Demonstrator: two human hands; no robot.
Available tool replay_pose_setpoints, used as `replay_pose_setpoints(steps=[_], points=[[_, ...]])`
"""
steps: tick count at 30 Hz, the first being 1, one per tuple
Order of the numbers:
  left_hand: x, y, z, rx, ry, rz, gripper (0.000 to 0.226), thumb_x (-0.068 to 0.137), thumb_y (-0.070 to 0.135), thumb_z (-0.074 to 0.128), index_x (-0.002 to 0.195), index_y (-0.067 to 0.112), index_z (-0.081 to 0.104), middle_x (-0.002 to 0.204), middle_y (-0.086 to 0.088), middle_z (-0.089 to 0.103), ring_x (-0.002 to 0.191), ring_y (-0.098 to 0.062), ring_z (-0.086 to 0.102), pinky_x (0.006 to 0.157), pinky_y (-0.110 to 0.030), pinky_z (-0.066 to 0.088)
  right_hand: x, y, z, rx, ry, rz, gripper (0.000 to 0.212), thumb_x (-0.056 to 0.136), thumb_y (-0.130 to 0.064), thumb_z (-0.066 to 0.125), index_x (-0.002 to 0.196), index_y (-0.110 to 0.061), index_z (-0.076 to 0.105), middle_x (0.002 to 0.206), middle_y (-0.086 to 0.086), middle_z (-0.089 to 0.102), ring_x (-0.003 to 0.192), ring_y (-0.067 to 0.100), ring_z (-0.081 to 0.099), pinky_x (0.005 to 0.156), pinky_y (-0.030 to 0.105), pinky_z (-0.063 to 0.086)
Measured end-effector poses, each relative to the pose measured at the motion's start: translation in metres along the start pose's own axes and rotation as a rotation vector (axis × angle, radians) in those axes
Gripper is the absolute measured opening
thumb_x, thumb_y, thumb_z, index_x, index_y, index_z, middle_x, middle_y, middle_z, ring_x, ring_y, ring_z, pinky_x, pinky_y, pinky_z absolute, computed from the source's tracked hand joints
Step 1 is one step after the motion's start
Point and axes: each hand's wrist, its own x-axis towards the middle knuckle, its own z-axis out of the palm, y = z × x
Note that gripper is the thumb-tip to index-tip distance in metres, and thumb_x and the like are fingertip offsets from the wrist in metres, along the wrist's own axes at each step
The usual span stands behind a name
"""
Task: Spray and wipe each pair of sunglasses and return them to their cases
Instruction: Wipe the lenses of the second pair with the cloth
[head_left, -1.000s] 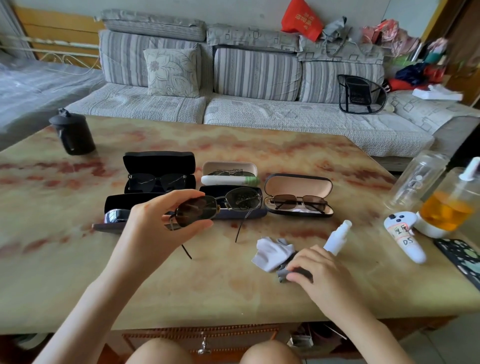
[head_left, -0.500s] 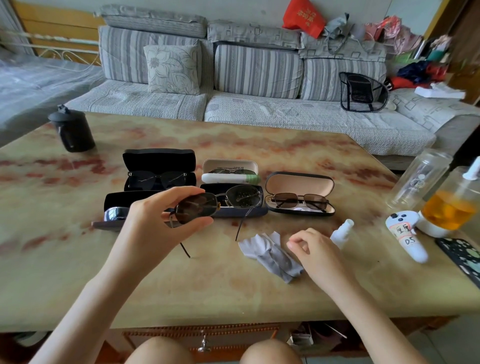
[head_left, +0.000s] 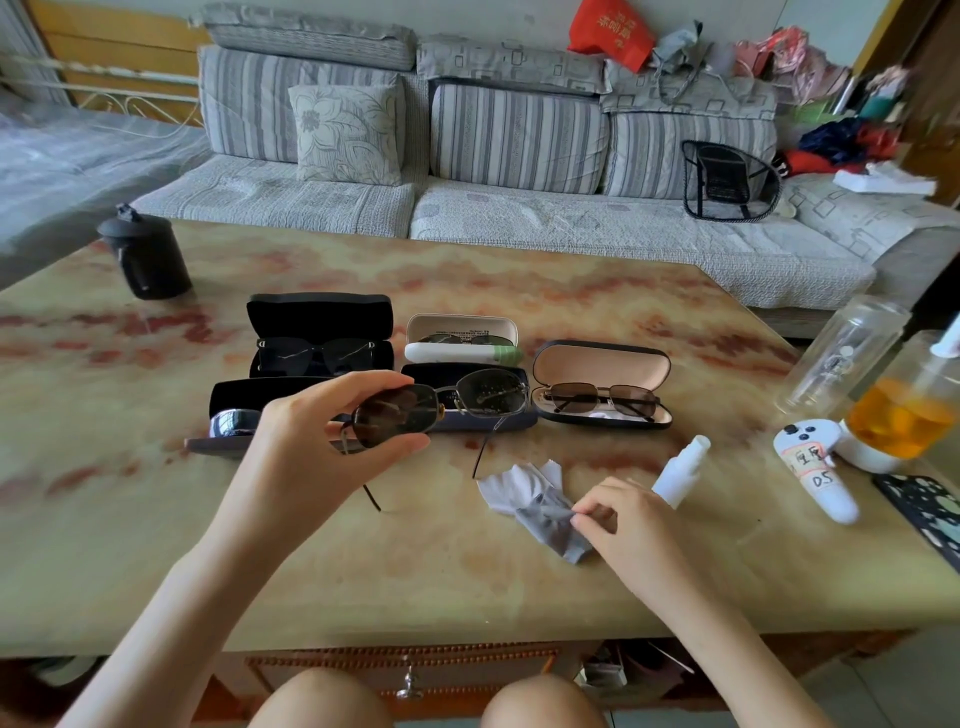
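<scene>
At frame centre, my left hand (head_left: 311, 441) pinches the sunglasses (head_left: 441, 410) by one dark lens, above the open cases (head_left: 317, 317). Right of centre, my right hand (head_left: 623, 519) pinches the cloth (head_left: 535, 499) on the table (head_left: 467, 582), and the spray bottle (head_left: 680, 470) lies just beside it. At the right edge, the controller (head_left: 815, 473) has a handwritten label ending in "DS".

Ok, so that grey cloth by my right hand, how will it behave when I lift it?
Probably floppy: the grey cloth lies crumpled in soft folds on the table, so it should drape from wherever the right hand pinches it. Likely very light, since it looks thin. No risk of rolling, I'd guess.
</scene>
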Motion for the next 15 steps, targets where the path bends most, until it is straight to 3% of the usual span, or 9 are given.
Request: replay_pose_setpoints(steps=[4, 7, 10, 13, 15], points=[[0.000, -0.003, -0.002, 0.009, -0.021, 0.019, 0.046, 0.065, 0.036, 0.077, 0.110, 0.031, 0.067, 0.097, 0.022, 0.068, 0.090, 0.006, 0.065, 0.079, -0.006, 0.049, 0.008, -0.015, -0.029, 0.406, -0.012, 0.112, 0.012, 0.089, -0.009, 0.062, 0.078, -0.014, 0.064, 0.075, -0.004, 0.066, 0.068, 0.007, 0.059, 0.065, 0.018, 0.044], [-0.001, -0.003, -0.005, 0.015, -0.055, 0.082, 0.050, 0.067, 0.046, 0.070, 0.114, 0.027, 0.067, 0.102, 0.022, 0.067, 0.094, 0.008, 0.064, 0.083, -0.006, 0.048, 0.023, -0.030, -0.055, 0.569, 0.023, 0.156, 0.014, 0.094, -0.009, 0.054, 0.081, -0.008, 0.060, 0.064, -0.004, 0.056, 0.052, 0.000, 0.046, 0.052, 0.014, 0.032], [-0.002, -0.002, -0.007, -0.004, -0.077, 0.125, 0.052, 0.067, 0.046, 0.081, 0.113, 0.027, 0.066, 0.103, 0.021, 0.067, 0.095, 0.007, 0.064, 0.086, -0.008, 0.048, 0.040, -0.044, -0.076, 0.622, 0.047, 0.103, 0.018, 0.096, -0.011, 0.052, 0.078, -0.012, 0.056, 0.065, 0.002, 0.050, 0.059, 0.010, 0.043, 0.056, 0.021, 0.032], [-0.003, -0.005, -0.009, -0.004, -0.094, 0.145, 0.047, 0.067, 0.036, 0.078, 0.112, 0.031, 0.065, 0.103, 0.024, 0.068, 0.095, 0.007, 0.064, 0.086, -0.007, 0.048, 0.054, -0.056, -0.091, 0.600, -0.057, -0.041, 0.014, 0.098, -0.013, 0.053, 0.086, -0.017, 0.060, 0.073, 0.003, 0.062, 0.070, 0.014, 0.053, 0.069, 0.029, 0.040], [-0.003, -0.007, -0.011, -0.008, -0.120, 0.158, 0.048, 0.068, 0.040, 0.077, 0.113, 0.032, 0.065, 0.106, 0.023, 0.068, 0.096, 0.006, 0.065, 0.086, -0.009, 0.049, 0.062, -0.065, -0.097, 0.558, -0.086, -0.138, 0.019, 0.097, -0.013, 0.055, 0.086, -0.025, 0.063, 0.075, 0.001, 0.069, 0.068, 0.012, 0.054, 0.069, 0.030, 0.041]])
